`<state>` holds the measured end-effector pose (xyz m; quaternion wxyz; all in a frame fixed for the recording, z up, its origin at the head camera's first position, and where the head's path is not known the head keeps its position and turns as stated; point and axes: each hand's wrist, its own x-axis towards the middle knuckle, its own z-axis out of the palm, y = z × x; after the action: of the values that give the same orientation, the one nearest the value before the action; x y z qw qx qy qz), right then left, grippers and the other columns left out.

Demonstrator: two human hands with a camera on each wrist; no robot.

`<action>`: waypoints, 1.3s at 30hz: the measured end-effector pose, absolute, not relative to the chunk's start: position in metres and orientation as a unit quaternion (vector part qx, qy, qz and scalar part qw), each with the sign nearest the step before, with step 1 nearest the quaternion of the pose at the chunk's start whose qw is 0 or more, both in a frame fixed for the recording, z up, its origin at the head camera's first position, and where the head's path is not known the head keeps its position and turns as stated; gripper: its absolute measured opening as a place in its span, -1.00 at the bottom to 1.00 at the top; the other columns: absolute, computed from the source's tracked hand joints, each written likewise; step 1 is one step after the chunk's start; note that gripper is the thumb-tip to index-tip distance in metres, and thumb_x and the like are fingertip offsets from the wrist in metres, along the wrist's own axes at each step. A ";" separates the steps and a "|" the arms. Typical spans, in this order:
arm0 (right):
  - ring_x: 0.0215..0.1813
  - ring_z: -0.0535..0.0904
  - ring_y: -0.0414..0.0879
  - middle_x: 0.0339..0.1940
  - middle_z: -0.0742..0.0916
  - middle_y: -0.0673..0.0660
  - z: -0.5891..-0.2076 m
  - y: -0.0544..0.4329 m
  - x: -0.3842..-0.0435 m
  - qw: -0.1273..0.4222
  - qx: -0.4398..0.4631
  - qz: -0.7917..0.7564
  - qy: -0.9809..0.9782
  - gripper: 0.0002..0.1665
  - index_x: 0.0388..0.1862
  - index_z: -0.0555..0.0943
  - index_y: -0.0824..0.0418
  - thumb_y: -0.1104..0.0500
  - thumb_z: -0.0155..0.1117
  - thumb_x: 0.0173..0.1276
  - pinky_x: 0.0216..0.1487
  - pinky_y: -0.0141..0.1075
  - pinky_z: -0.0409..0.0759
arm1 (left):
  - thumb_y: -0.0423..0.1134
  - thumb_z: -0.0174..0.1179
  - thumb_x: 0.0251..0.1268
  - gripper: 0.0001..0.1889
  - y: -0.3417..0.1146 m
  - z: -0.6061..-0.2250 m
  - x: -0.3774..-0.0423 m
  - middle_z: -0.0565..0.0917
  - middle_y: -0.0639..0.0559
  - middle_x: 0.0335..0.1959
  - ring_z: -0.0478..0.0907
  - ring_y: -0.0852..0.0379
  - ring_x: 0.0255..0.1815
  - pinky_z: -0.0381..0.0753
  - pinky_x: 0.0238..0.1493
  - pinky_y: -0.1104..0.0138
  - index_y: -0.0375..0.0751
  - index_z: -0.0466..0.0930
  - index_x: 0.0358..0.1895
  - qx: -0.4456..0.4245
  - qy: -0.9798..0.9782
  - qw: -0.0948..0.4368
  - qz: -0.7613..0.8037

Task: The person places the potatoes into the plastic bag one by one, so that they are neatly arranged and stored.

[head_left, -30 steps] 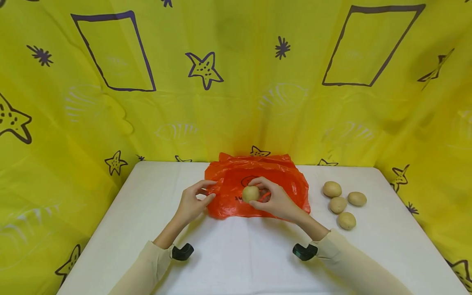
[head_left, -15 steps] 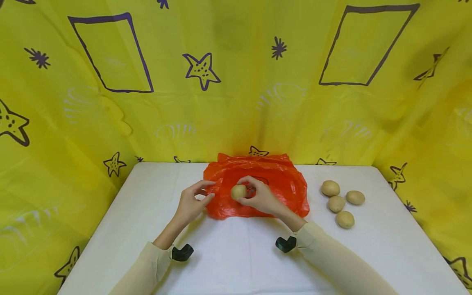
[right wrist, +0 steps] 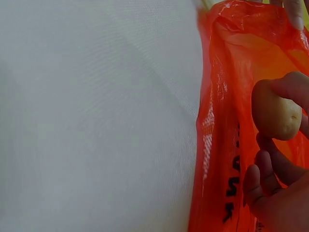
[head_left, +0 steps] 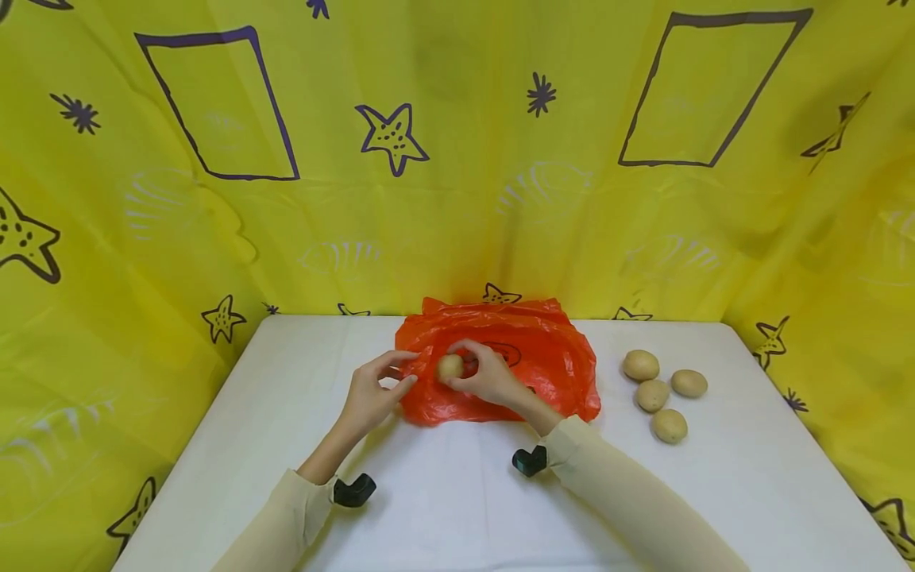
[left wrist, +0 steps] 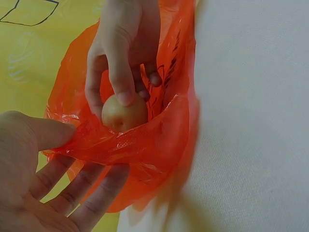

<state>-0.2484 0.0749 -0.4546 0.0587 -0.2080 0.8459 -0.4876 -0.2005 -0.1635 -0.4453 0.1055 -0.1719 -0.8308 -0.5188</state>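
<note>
A red plastic bag (head_left: 550, 349) with black print lies at the back of the table, its mouth spread toward the left. My left hand (head_left: 375, 389) pinches the bag's left rim between thumb and fingers; the left wrist view shows the thumb inside the rim and the fingers beneath it. With thumb and fingertips my right hand (head_left: 493, 377) grips a potato (head_left: 449, 368) at the bag's mouth. In the left wrist view the potato (left wrist: 124, 113) sits just behind the lifted rim. The right wrist view shows the potato (right wrist: 276, 110) against the red film.
Several loose potatoes (head_left: 653, 395) lie close together on the right side of the white table (head_left: 457, 508). A yellow curtain (head_left: 457, 206) with drawn stars rises behind the table and along both sides.
My right hand has carried the potato leftward across the bag, closer to the rim held by my left hand. The left hand and the loose potatoes have stayed in place.
</note>
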 end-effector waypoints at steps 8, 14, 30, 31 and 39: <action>-0.11 0.53 -0.03 -0.10 0.67 0.08 -0.461 0.067 -0.250 0.057 -0.200 -0.470 0.858 -0.47 0.17 0.60 0.12 0.18 0.56 0.24 -0.12 -0.26 0.57 | -0.43 0.38 0.29 -0.69 -0.161 -0.446 -0.200 0.75 -0.07 -0.08 0.70 -0.05 -0.19 0.74 -0.19 0.28 -0.15 0.72 0.08 -0.180 -0.830 0.118 -0.515; -0.09 0.53 -0.03 -0.10 0.66 0.07 -0.462 0.064 -0.250 0.062 -0.197 -0.458 0.865 -0.48 0.19 0.60 0.13 0.19 0.54 0.26 -0.07 -0.24 0.58 | -0.45 0.37 0.30 -0.69 -0.161 -0.445 -0.200 0.75 -0.08 -0.08 0.70 -0.08 -0.17 0.75 -0.13 0.11 -0.16 0.72 0.08 -0.179 -0.829 0.120 -0.517; -0.06 0.52 -0.01 -0.05 0.65 0.09 -0.462 0.062 -0.250 0.068 -0.205 -0.454 0.864 -0.46 0.23 0.58 0.12 0.19 0.52 0.29 -0.05 -0.23 0.56 | -0.45 0.37 0.29 -0.69 -0.162 -0.446 -0.202 0.76 -0.09 -0.09 0.71 -0.09 -0.20 0.74 -0.11 0.05 -0.16 0.73 0.08 -0.182 -0.825 0.131 -0.518; -0.05 0.52 -0.01 -0.04 0.65 0.09 -0.462 0.062 -0.251 0.069 -0.205 -0.454 0.864 -0.46 0.23 0.57 0.12 0.19 0.52 0.29 -0.04 -0.23 0.56 | -0.45 0.37 0.29 -0.69 -0.162 -0.446 -0.202 0.76 -0.09 -0.10 0.71 -0.09 -0.20 0.74 -0.11 0.05 -0.16 0.73 0.08 -0.182 -0.825 0.133 -0.519; -0.02 0.53 -0.01 0.01 0.65 0.09 -0.463 0.061 -0.250 0.068 -0.210 -0.452 0.864 -0.45 0.24 0.57 0.11 0.20 0.52 0.29 0.02 -0.20 0.57 | -0.44 0.38 0.29 -0.68 -0.161 -0.443 -0.200 0.75 -0.07 -0.07 0.70 -0.04 -0.18 0.75 -0.12 0.05 -0.15 0.72 0.09 -0.170 -0.832 0.119 -0.515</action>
<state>-0.2498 0.0614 -0.4627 0.0676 -0.2105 0.8641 -0.4522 -0.2002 -0.1611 -0.4433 0.1189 -0.1705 -0.8317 -0.5149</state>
